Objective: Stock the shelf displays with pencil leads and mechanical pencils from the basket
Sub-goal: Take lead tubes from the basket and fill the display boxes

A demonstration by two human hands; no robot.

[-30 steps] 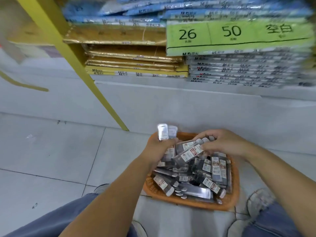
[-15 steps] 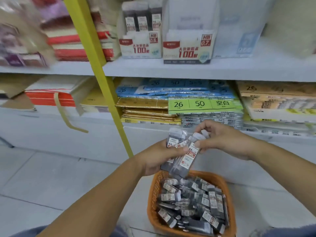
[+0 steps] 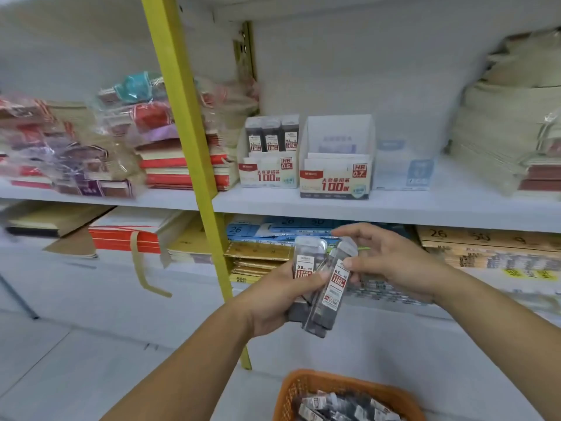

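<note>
A bunch of lead cases (image 3: 315, 287) is held upright in the left hand (image 3: 279, 302), fingers wrapped around it, in front of the lower shelf; the foremost case (image 3: 334, 287) is pinched near its top by the right hand (image 3: 391, 265), thumb on its face and the other fingers spread; on the upper shelf (image 3: 394, 208) a display box marked 0.5 (image 3: 270, 174) is seen partly filled, beside one marked 0.7 (image 3: 337, 177); more cases are seen in the orange basket (image 3: 306, 387) below.
</note>
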